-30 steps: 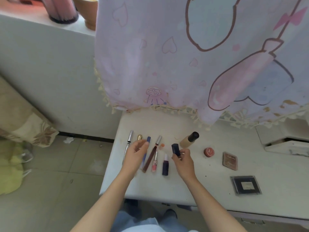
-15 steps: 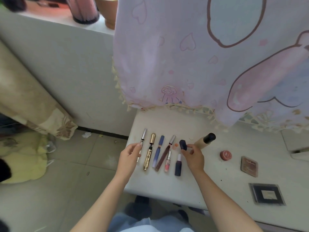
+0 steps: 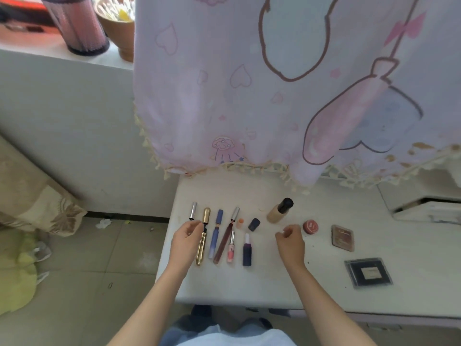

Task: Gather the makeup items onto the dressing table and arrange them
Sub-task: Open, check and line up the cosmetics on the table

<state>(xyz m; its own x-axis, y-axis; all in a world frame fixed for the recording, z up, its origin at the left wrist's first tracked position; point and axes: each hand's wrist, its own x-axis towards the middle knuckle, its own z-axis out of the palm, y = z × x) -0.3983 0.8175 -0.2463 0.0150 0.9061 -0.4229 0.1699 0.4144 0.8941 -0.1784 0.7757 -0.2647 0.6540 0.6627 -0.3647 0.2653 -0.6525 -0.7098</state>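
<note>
While both bare arms are reaching out over the white dressing table (image 3: 249,285), the hands are floating just above it. Nearest on the right side, a black square case (image 3: 368,272) is lying flat.

The left hand (image 3: 185,242) is hanging over the left end of a row of makeup sticks. Its fingers are softly bent and it is hiding the bottom of the silver-capped stick (image 3: 193,211). I cannot tell if it is pinching that stick or only covering it. The right hand (image 3: 290,243) is hanging over bare table. Its fingers are loosely curled, the thumb is near the first finger, and it is holding nothing.

Between the hands, these are lying side by side:
- a gold tube (image 3: 203,236)
- a blue stick (image 3: 216,233)
- a dark red tube (image 3: 225,240)
- a little pink gloss (image 3: 231,247)
- a small purple bottle (image 3: 247,250)

Just past them a tiny orange piece (image 3: 240,223) and a dark blue cap (image 3: 254,224) are sitting. To the right, a brown compact (image 3: 342,238) and a round red pot (image 3: 310,226) are resting apart from each other. A little farther back, a tan bottle (image 3: 278,212) with a black cap is lying on its side.

Behind all this a big pink cloth (image 3: 249,83) is hanging down to the back of the table. Far off on the left, a pink cup (image 3: 79,26) and a brown bowl (image 3: 117,31) are sitting on a ledge.
</note>
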